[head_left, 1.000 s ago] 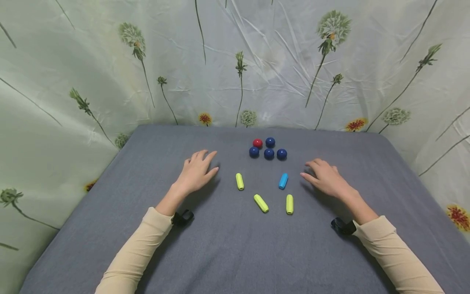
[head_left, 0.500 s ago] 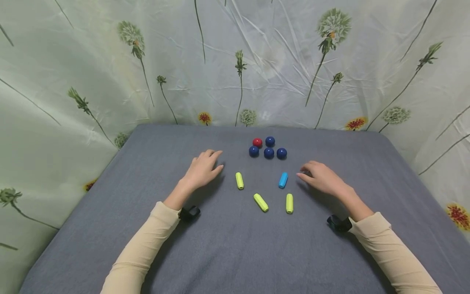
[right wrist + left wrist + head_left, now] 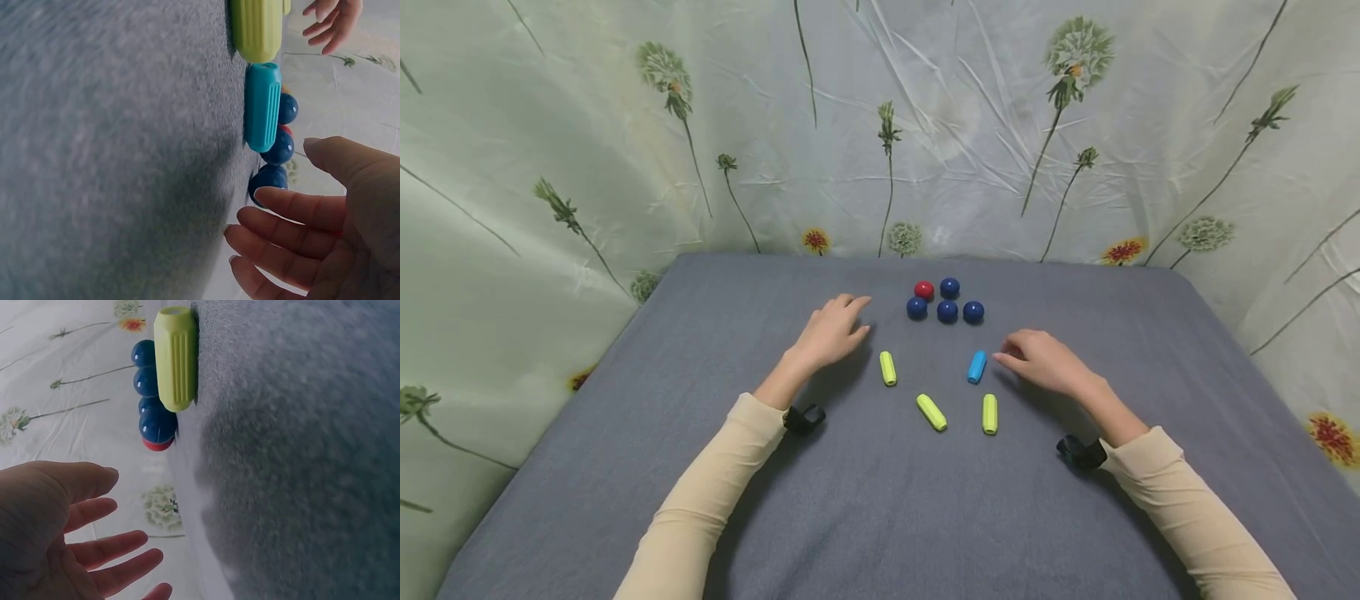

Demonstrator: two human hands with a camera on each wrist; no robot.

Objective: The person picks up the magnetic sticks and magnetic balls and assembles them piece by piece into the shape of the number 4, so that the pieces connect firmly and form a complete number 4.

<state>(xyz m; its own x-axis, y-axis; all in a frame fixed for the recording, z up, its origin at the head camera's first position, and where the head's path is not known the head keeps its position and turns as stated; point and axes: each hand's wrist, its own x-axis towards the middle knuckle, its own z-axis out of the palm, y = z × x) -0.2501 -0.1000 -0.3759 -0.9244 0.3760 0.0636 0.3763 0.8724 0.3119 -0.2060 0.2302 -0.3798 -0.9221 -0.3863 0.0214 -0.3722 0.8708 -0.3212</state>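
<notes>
My left hand [image 3: 829,332] hovers over the cloth with fingers spread, left of a yellow-green ribbed cylinder [image 3: 887,368] and holding nothing. Fingers loosely bent, my right hand [image 3: 1043,360] is just right of a blue ribbed cylinder [image 3: 977,367]; a small gap separates them in the head view. Two more yellow-green cylinders, a tilted one [image 3: 932,412] and a straighter one [image 3: 990,414], lie nearer to me. Behind them several dark blue balls [image 3: 947,312] and one red ball [image 3: 924,290] sit close together. The left wrist view shows a yellow-green cylinder [image 3: 175,359] beyond my thumb.
A grey cloth [image 3: 880,517] covers the table. A pale curtain [image 3: 820,167] printed with flowers hangs behind its far edge and along the sides. Black camera straps, such as the left one [image 3: 805,419], sit on both wrists.
Both hands have moved inward: the left to the right and slightly forward, the right to the left toward the blue cylinder, its fingers bending more. The balls and cylinders stay in place.
</notes>
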